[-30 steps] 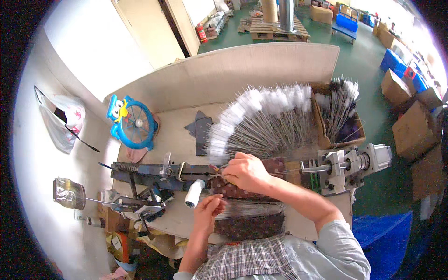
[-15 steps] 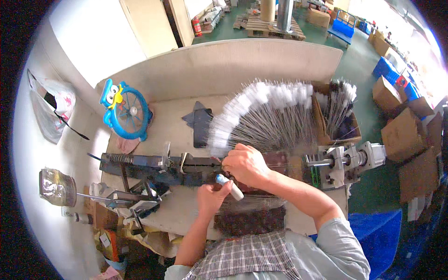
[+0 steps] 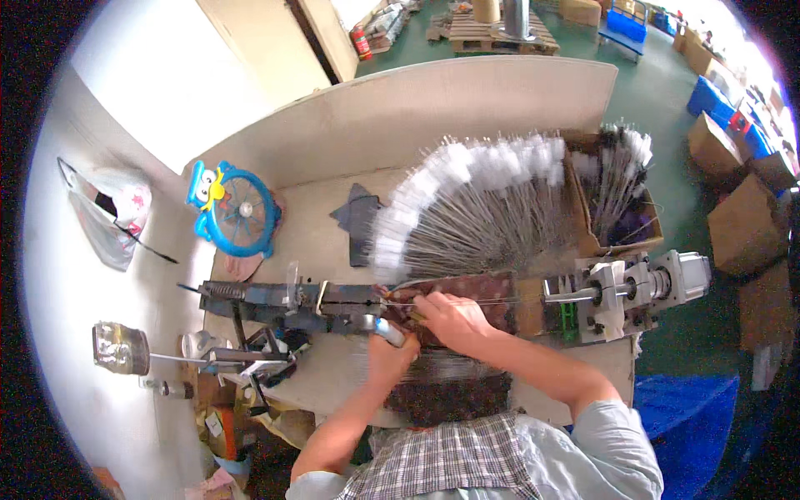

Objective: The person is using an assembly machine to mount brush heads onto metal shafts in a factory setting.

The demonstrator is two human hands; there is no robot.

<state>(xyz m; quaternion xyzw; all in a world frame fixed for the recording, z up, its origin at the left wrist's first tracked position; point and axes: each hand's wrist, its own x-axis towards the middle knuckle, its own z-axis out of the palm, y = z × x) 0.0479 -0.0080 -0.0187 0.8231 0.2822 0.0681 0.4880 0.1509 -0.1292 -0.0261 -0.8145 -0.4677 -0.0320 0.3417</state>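
- Nearest, a checked apron point(image 3: 442, 458) covered the person's front; beyond it, a bundle of thin wires point(image 3: 454, 367) lay crosswise.
- The left hand point(image 3: 390, 360) was closed around the lower right part of a white tube point(image 3: 389, 332), leaving its upper left part bare.
- The tube lay left of the right hand point(image 3: 454, 323) and slightly nearer the body, its long axis slanting from upper left to lower right; the left hand was the nearer one.
- The right hand's fingers were bent close together over a dotted brown cloth point(image 3: 492, 287); whether they pinched anything could not be told.
- A thin rod point(image 3: 508, 302) ran left to right past those fingers, between a metal bar point(image 3: 354, 298) and a spindle point(image 3: 575, 295).
- Farther off, white-tipped brushes point(image 3: 492, 192) fanned out beside an open box point(image 3: 583, 221).
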